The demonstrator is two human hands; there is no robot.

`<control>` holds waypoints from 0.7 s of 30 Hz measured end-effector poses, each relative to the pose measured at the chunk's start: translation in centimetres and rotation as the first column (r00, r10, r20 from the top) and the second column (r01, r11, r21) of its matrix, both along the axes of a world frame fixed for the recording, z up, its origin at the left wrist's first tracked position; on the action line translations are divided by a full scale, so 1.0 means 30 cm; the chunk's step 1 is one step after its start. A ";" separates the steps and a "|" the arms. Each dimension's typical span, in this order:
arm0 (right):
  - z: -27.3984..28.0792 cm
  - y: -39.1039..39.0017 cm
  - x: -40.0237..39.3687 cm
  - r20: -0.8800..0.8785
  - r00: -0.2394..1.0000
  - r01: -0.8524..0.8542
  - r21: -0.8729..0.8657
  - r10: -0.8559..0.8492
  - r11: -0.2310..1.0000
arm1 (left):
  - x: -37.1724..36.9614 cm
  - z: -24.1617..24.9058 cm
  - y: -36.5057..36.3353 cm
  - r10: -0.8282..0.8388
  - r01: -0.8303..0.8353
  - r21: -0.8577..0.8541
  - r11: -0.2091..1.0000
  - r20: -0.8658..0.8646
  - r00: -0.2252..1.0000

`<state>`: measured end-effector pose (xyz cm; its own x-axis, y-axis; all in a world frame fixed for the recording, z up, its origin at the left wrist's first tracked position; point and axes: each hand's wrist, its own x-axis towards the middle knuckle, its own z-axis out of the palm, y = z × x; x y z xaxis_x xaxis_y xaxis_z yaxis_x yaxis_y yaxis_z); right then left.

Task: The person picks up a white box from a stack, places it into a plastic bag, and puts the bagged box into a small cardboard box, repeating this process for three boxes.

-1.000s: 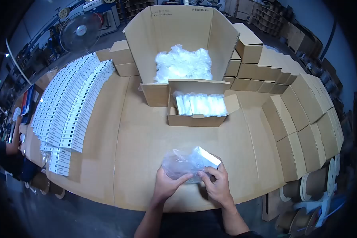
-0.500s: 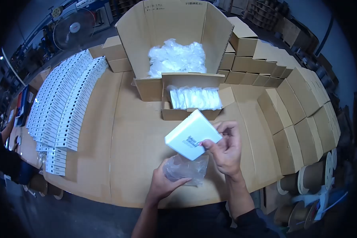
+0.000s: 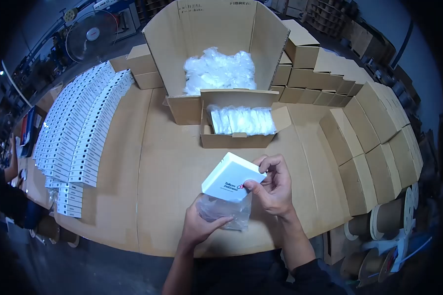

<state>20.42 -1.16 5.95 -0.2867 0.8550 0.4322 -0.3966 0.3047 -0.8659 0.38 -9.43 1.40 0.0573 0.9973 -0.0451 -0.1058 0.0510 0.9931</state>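
Note:
A white, flat plastic box [image 3: 233, 178] with printed lettering and a small red mark is pinched at its right side by my right hand [image 3: 274, 189], thumb on the printed face. Below it, my left hand [image 3: 202, 222] grips a clear plastic bag [image 3: 237, 215], thumb across the front of the film. The lower edge of the white box overlaps the bag's mouth. Just beyond, an open cardboard carton [image 3: 236, 142] holds a row of white items wrapped in clear plastic [image 3: 243, 121].
A large open carton [image 3: 214, 24] at the back holds a heap of clear plastic bags [image 3: 220, 71]. Stacked white boxes [image 3: 86, 123] line the left side of the table. Brown cartons [image 3: 364, 157] are piled at right. Another person's arm [image 3: 12, 164] shows at far left.
My right hand has lowered the white box toward the bag and tilted it, so its printed face now reads more plainly. The left hand and bag have shifted slightly left.

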 end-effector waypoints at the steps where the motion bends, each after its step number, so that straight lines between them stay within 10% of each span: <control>1: -0.006 0.003 0.012 0.015 1.000 0.010 0.004 -0.010 1.000 | -0.001 -0.005 -0.001 0.011 -0.011 0.003 1.000 -0.011 1.000; 12: 0.051 0.059 0.057 0.181 0.975 0.087 0.235 -0.132 0.968 | 0.004 -0.061 -0.017 -0.025 0.022 -0.018 1.000 -0.159 0.987; 21: 0.144 0.099 0.015 0.503 0.863 -0.204 0.251 0.053 0.946 | 0.023 -0.056 -0.003 0.077 -0.063 0.070 0.996 -0.214 0.974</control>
<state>20.87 1.82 10.27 -0.6215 0.6562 0.4280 -0.0038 0.5437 -0.8392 1.06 -9.52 -0.27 -0.0168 0.9998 0.0135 0.1104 -0.0116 0.9938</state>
